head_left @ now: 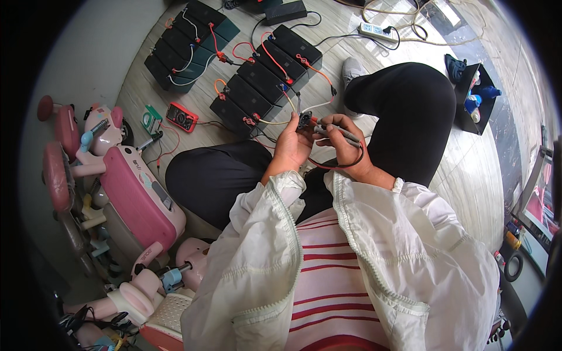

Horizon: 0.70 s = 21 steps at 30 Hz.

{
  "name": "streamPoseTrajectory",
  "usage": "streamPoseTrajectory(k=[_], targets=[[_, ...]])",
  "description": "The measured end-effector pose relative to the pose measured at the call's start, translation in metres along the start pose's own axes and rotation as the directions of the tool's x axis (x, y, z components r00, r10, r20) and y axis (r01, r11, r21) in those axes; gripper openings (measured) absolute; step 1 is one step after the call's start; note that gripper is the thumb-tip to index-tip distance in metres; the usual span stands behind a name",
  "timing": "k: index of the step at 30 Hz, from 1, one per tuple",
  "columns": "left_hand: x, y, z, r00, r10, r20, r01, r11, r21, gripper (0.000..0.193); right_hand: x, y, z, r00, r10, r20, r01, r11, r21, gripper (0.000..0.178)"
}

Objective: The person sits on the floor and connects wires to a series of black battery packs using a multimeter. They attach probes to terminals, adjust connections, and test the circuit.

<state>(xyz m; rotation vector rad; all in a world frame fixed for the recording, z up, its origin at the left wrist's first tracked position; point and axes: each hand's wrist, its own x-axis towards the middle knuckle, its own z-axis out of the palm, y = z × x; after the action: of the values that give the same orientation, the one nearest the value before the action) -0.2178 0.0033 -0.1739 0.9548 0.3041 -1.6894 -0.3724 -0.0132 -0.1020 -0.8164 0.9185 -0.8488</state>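
Note:
My left hand [291, 145] pinches a small black connector [304, 120] wired to the batteries. Close against it, my right hand [345, 143] grips a pair of multimeter probes [346, 135], one with a red tip end and one grey-black. Their tips point at the connector; whether they touch its contacts is too small to tell. A probe lead loops below my right hand. Beyond my hands lies a row of black batteries [252, 93] joined by red, orange and white wires. A red-cased multimeter [182, 117] rests on the floor left of them.
A second group of batteries [175, 55] stands at the far left. Behind are a black power adapter [285, 11] and a white power strip [376, 31]. A black box [475, 120] with bottles is at right. Pink children's ride-ons [137, 190] crowd the left, near a small green device [151, 119].

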Motion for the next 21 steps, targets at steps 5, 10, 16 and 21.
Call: streamPoseTrajectory(k=[5,10,16,21], targets=[[-0.0072,-0.0002,0.0088,1.000,-0.014,0.022,0.014,1.000,0.028,0.033,-0.0003,-0.0023,0.0033,1.000,0.000,-0.017,0.000,1.000,-0.019,0.018],[-0.0052,-0.0013,0.0060,0.999,-0.025,0.035,0.025,1.000,0.002,0.033,0.0000,-0.0009,0.0037,1.000,-0.017,-0.015,0.016,0.999,-0.032,0.017],[-0.0032,-0.0019,0.0022,0.998,-0.033,0.062,0.033,0.999,-0.002,0.032,-0.0003,0.0019,0.0015,1.000,-0.024,0.009,0.024,0.997,-0.066,0.019],[-0.0046,-0.0024,0.0034,0.996,-0.027,0.081,0.026,1.000,0.014,0.032,-0.0012,0.0014,0.0024,1.000,-0.027,0.010,0.028,0.998,-0.054,0.020]])
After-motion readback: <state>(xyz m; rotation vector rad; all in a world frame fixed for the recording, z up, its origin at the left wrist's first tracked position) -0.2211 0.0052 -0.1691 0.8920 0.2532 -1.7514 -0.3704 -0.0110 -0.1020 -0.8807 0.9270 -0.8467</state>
